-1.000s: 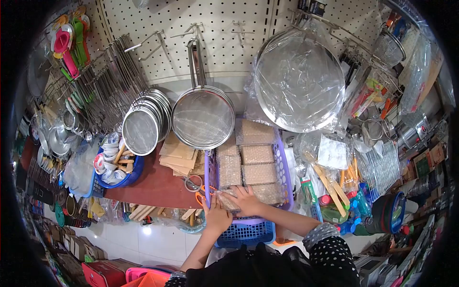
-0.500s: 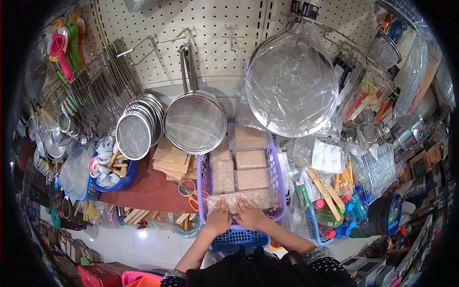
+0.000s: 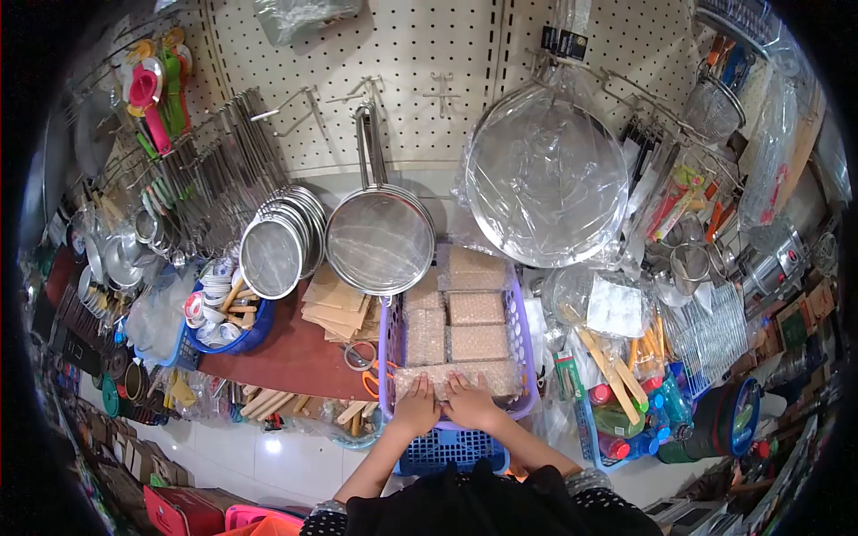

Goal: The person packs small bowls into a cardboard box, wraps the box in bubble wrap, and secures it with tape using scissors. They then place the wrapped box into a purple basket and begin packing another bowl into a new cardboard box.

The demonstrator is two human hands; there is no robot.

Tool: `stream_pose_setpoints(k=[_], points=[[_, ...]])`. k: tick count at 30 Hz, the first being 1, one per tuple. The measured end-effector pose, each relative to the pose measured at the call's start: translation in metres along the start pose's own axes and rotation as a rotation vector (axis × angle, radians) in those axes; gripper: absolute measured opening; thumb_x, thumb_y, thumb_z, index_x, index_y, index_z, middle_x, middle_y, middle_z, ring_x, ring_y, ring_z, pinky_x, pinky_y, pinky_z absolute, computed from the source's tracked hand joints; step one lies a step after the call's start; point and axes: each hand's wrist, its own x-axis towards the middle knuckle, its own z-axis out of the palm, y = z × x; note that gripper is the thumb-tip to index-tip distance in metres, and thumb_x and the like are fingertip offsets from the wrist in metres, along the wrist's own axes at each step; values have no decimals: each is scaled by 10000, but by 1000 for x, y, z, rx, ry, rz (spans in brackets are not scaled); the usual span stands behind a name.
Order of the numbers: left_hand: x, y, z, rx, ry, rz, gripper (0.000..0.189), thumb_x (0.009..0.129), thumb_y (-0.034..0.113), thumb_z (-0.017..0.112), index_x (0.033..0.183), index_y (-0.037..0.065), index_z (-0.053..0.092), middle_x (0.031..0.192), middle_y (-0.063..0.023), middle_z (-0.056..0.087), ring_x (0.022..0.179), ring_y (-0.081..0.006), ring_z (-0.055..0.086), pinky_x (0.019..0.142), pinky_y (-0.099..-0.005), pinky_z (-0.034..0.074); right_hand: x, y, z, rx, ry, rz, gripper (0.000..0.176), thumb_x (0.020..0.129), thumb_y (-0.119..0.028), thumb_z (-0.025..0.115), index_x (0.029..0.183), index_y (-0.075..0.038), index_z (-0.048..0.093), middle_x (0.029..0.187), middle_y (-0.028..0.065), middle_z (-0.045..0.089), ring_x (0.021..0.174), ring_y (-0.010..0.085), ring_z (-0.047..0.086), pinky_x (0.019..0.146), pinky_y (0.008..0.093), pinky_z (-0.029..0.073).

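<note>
A purple plastic basket holds several bubble-wrapped blocks, laid flat in rows. Across its near end lies a long bubble-wrapped package. On the left part of this package rests my left hand, its fingers spread and pointing away from me. My right hand lies beside it on the same package, fingers also apart. Both palms are near the basket's front rim, and neither hand grips anything. What is inside the wrapping is only dimly visible.
Orange-handled scissors and brown cardboard pieces lie left of the basket. A blue basket is underneath in front. Strainers hang behind. Rightward, a light-blue basket holds bottles and wooden tools.
The whole view has shifted slightly, so the shelves and strainers appear lower and those on the left farther right. Both hands remain flat on the long package.
</note>
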Motion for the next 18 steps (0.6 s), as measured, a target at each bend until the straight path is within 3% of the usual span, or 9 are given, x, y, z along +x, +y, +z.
stream_pose_setpoints(k=[3,4,7,10,13,18], points=[[-7,4,2,-29,218,9,627,934,302,453,1393,-117,370,1490,-288,327,1408,-395,300,1172,-424,226,-2,-2,9,72,251,0,694,953,-417,435,1484,4,284,1585,189,187,1476,301,177,1124,638,159],[-13,7,0,-30,291,12,632,916,304,499,1395,-94,387,1501,-250,332,1418,-381,285,1166,-473,212,-1,-1,13,98,360,2,697,951,-408,445,1488,2,275,1585,189,187,1475,306,178,1127,630,167],[-21,13,-6,123,524,-24,656,892,300,515,1426,-53,371,1539,-196,293,1447,-331,241,1161,-512,204,4,-1,19,159,405,10,767,951,-461,421,1521,-11,175,1605,185,92,1490,316,98,1146,606,123],[-17,-1,7,120,459,-6,679,902,337,490,1448,-39,343,1558,-188,257,1463,-326,195,1169,-529,163,17,4,26,209,88,63,825,939,-525,401,1540,-44,103,1620,148,-17,1498,300,-4,1152,610,54],[-9,-3,11,143,253,-83,711,908,387,485,1456,-36,324,1550,-204,265,1468,-331,173,1174,-530,135,21,6,26,185,8,79,866,927,-568,384,1544,-50,65,1616,147,-77,1497,294,-55,1155,603,26],[-9,0,3,51,205,-81,746,896,424,486,1461,-30,315,1548,-213,261,1451,-349,219,1159,-552,175,13,2,20,194,81,84,824,925,-475,444,1531,-25,114,1608,193,13,1493,339,7,1143,627,54]])
